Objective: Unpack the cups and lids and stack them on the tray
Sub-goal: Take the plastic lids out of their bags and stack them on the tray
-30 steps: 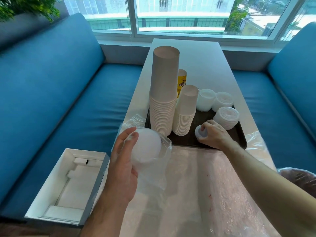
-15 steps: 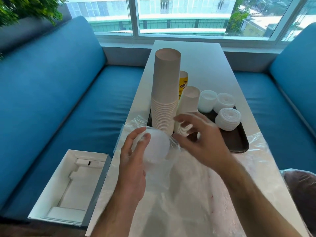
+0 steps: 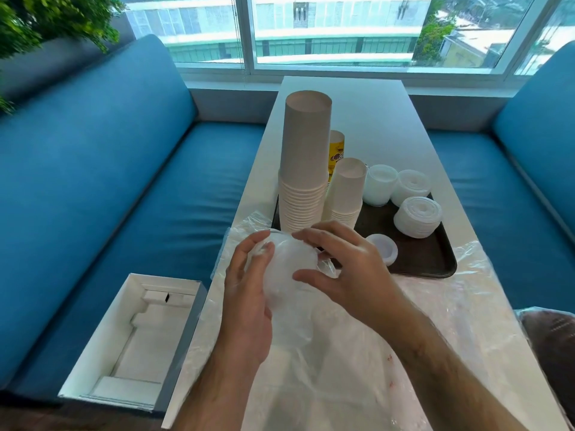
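Observation:
My left hand [image 3: 245, 293] holds a bundle of white lids [image 3: 287, 269] still wrapped in clear plastic, above the table's near part. My right hand [image 3: 348, 269] reaches onto the same bundle, with its fingers on the top and its thumb on the front. Behind them lies a dark tray [image 3: 432, 259]. On it stand a tall stack of paper cups [image 3: 303, 169], a shorter cup stack [image 3: 347, 191], three piles of white lids [image 3: 417, 217] and a single small lid [image 3: 384, 251] near the front edge.
Crumpled clear plastic wrap [image 3: 389, 353] covers the near table [image 3: 373, 119]. A yellow printed cup [image 3: 336, 150] stands behind the stacks. An open white box [image 3: 133, 337] sits on the blue bench at left. A bagged dark object [image 3: 550, 331] is at right.
My right hand left a small lid on the tray's front and came back to the wrapped lid bundle, now touching it. My left hand kept holding the bundle.

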